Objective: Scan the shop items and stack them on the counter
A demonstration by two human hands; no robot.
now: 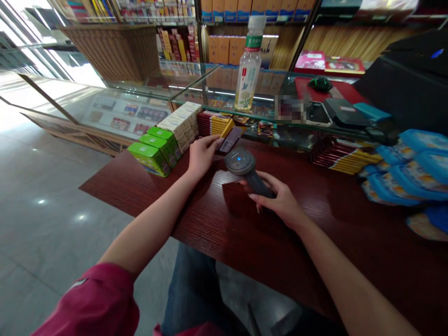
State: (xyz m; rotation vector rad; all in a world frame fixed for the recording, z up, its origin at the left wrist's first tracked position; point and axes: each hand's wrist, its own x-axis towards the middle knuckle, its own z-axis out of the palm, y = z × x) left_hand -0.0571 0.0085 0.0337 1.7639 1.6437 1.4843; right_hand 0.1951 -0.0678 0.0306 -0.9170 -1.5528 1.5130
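My right hand (280, 200) is wrapped round the grip of a grey handheld barcode scanner (241, 163), whose head with a small blue light points toward a dark red pack (231, 139). My left hand (203, 151) holds that pack by its near end, tilted up off the dark wooden counter (315, 224). A dark red box (238, 200) lies on the counter just under my right hand.
Green cartons (154, 151) and cream cartons (182, 121) are stacked left of my left hand. Red and yellow packs (339, 156) and blue packets (413, 172) lie to the right. A clear bottle (249, 65) stands on the glass case (210, 91) behind.
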